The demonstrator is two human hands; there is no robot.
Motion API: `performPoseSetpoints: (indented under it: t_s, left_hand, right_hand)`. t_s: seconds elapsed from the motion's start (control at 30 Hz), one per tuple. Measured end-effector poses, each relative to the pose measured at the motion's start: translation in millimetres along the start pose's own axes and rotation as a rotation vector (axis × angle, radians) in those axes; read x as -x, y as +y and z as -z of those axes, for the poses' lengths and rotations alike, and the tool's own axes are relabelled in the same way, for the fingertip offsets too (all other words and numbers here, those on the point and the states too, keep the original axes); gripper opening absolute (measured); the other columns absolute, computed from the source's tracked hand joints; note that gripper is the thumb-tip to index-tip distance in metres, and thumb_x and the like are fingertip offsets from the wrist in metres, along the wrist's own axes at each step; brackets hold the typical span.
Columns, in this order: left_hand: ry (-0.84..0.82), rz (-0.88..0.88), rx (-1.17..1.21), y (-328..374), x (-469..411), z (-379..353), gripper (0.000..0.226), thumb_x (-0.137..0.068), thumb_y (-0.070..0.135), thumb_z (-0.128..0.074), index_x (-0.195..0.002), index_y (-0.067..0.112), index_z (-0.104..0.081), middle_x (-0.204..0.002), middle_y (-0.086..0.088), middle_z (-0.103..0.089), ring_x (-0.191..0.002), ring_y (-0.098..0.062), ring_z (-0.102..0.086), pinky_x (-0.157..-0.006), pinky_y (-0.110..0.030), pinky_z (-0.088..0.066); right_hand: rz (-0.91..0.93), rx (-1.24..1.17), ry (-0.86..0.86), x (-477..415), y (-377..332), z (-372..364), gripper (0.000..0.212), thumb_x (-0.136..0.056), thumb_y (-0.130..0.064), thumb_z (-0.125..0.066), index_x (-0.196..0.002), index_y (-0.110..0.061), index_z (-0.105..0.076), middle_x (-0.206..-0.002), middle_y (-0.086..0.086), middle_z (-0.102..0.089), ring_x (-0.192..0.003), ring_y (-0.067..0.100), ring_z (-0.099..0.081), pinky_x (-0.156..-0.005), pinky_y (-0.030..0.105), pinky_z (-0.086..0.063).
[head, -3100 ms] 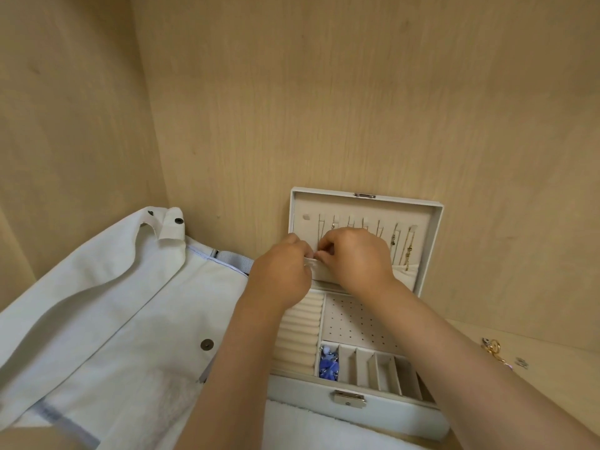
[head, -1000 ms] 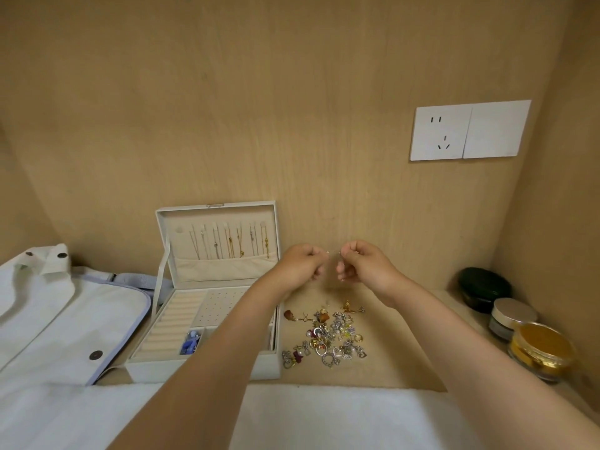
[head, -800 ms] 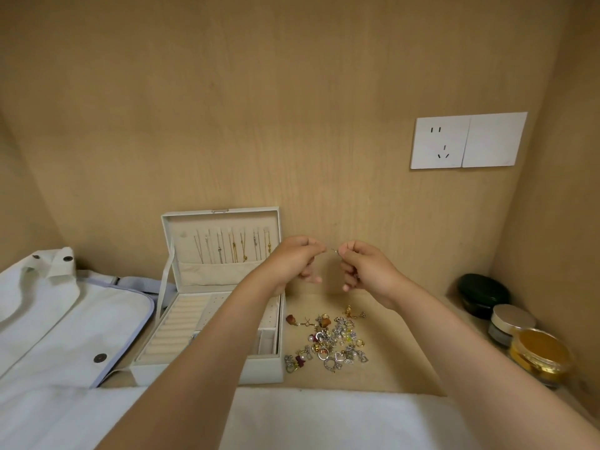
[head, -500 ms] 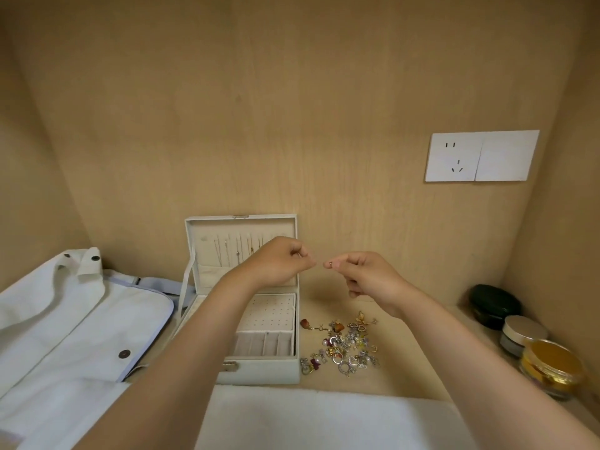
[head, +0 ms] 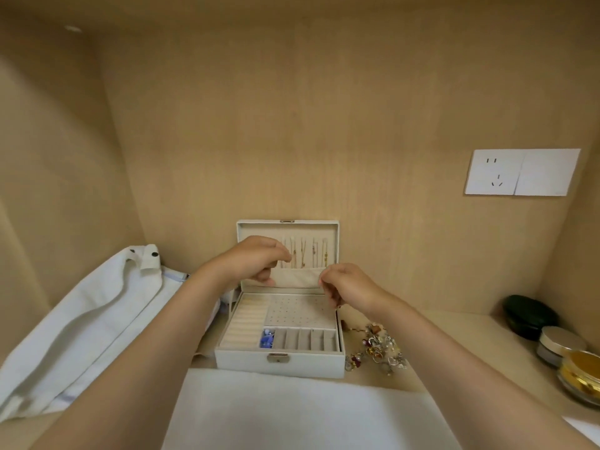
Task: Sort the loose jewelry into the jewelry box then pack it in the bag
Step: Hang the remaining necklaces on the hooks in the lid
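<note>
The white jewelry box [head: 279, 362] stands open in the middle of the shelf, lid upright, with several thin necklaces [head: 305, 254] hanging inside the lid. Blue pieces [head: 267, 339] lie in one front compartment. Loose jewelry [head: 376, 347] is heaped to the right of the box. The white bag [head: 81, 326] lies at the left. My left hand [head: 256, 261] and my right hand [head: 347, 287] hover in front of the lid, both pinched. What they hold between them is too fine to see clearly; it looks like a thin necklace.
A white towel [head: 292, 414] covers the shelf's front. At the right stand a dark green case [head: 527, 315], a silver-lidded jar [head: 560, 344] and a gold jar [head: 581, 375]. A wall socket [head: 493, 172] is on the back panel. Wooden walls close in left and right.
Both pinched hands have moved left, from above the loose jewelry to in front of the box lid, and have spread a little apart. The view swung left with them.
</note>
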State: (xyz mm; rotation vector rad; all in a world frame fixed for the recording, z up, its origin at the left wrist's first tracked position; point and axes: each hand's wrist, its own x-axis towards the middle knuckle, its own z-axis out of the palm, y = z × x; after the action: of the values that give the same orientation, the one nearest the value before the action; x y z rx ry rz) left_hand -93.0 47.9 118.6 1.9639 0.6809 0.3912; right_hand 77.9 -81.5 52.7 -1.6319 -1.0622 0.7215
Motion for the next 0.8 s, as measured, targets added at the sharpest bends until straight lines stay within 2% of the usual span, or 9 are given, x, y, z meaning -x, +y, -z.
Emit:
performPoseSetpoints:
  t_s: [0.07,0.2,0.37,0.47,0.53,0.57,0.63,0.7,0.8]
  left_hand:
    - [-0.043,0.002,0.068,-2,8,8,0.010,-0.094,0.016,-0.060,-0.088,0.010,-0.066,-0.061,0.000,-0.040,-0.048,-0.013,-0.036,-0.067,-0.032,-0.057]
    - [-0.020,-0.040,0.026,-6,19,22,0.011,-0.094,0.017,-0.061,-0.085,0.011,-0.066,-0.066,0.000,-0.049,-0.047,-0.013,-0.041,-0.063,-0.028,-0.056]
    - [0.051,-0.068,-0.040,-10,21,34,0.011,-0.094,0.022,-0.063,-0.086,0.015,-0.067,-0.069,0.002,-0.055,-0.052,-0.016,-0.048,-0.056,-0.024,-0.054]
    - [0.066,-0.101,-0.092,-7,21,39,0.014,-0.095,0.021,-0.061,-0.084,0.015,-0.069,-0.064,0.006,-0.058,-0.058,-0.015,-0.052,-0.054,-0.021,-0.050]
    - [0.076,-0.122,-0.122,-5,19,41,0.016,-0.095,0.018,-0.059,-0.082,0.016,-0.069,-0.062,0.007,-0.059,-0.056,-0.011,-0.052,-0.056,-0.026,-0.049]
    - [0.085,-0.124,-0.147,-3,17,44,0.018,-0.095,0.016,-0.057,-0.081,0.017,-0.069,-0.061,0.006,-0.057,-0.053,-0.008,-0.051,-0.057,-0.028,-0.050]
    - [0.103,-0.109,-0.185,-2,14,50,0.018,-0.094,0.016,-0.056,-0.083,0.016,-0.070,-0.065,0.004,-0.053,-0.045,-0.002,-0.047,-0.059,-0.030,-0.054]
    - [0.109,-0.101,-0.215,-1,15,60,0.018,-0.094,0.024,-0.059,-0.088,0.010,-0.070,-0.066,0.002,-0.047,-0.045,-0.004,-0.045,-0.057,-0.027,-0.054]
    - [0.062,-0.040,-0.256,-6,17,77,0.026,-0.092,0.035,-0.064,-0.087,0.010,-0.068,-0.062,0.000,-0.045,-0.048,-0.012,-0.043,-0.056,-0.026,-0.049]
  right_hand:
    - [-0.009,0.096,-0.036,-3,-2,-14,0.023,-0.094,-0.011,-0.051,-0.076,-0.012,-0.066,-0.068,0.005,-0.060,-0.061,0.018,-0.056,-0.060,0.029,-0.048]
    - [-0.001,0.175,-0.105,-10,-11,-39,0.024,-0.094,-0.014,-0.053,-0.078,-0.013,-0.070,-0.078,0.006,-0.070,-0.073,0.018,-0.065,-0.071,0.029,-0.053]
    - [0.025,0.182,-0.147,-18,-36,-65,0.020,-0.093,-0.010,-0.056,-0.104,-0.010,-0.073,-0.104,0.005,-0.073,-0.089,0.012,-0.066,-0.073,0.020,-0.047]
    - [0.024,0.047,-0.162,-26,-59,-75,0.026,-0.090,-0.007,-0.058,-0.113,-0.009,-0.070,-0.114,0.002,-0.072,-0.103,0.016,-0.068,-0.087,0.029,-0.051]
    - [0.026,-0.091,-0.203,-30,-74,-83,0.030,-0.089,0.000,-0.048,-0.113,-0.001,-0.065,-0.103,0.011,-0.074,-0.095,0.023,-0.072,-0.090,0.038,-0.050]
    - [0.028,-0.154,-0.215,-32,-80,-86,0.029,-0.087,0.004,-0.042,-0.109,0.002,-0.062,-0.092,0.016,-0.072,-0.081,0.026,-0.071,-0.086,0.041,-0.052]
    - [0.015,-0.201,-0.211,-34,-88,-89,0.026,-0.087,0.008,-0.037,-0.098,-0.002,-0.058,-0.070,0.012,-0.054,-0.054,0.023,-0.050,-0.075,0.044,-0.053]
    - [0.012,-0.164,-0.196,-38,-91,-88,0.025,-0.090,0.004,-0.037,-0.093,-0.006,-0.060,-0.064,0.004,-0.035,-0.051,0.017,-0.030,-0.064,0.038,-0.048]
    - [0.023,-0.057,-0.155,-44,-95,-84,0.025,-0.095,-0.010,-0.050,-0.103,-0.004,-0.072,-0.058,-0.005,-0.029,-0.049,0.013,-0.027,-0.056,0.030,-0.039]
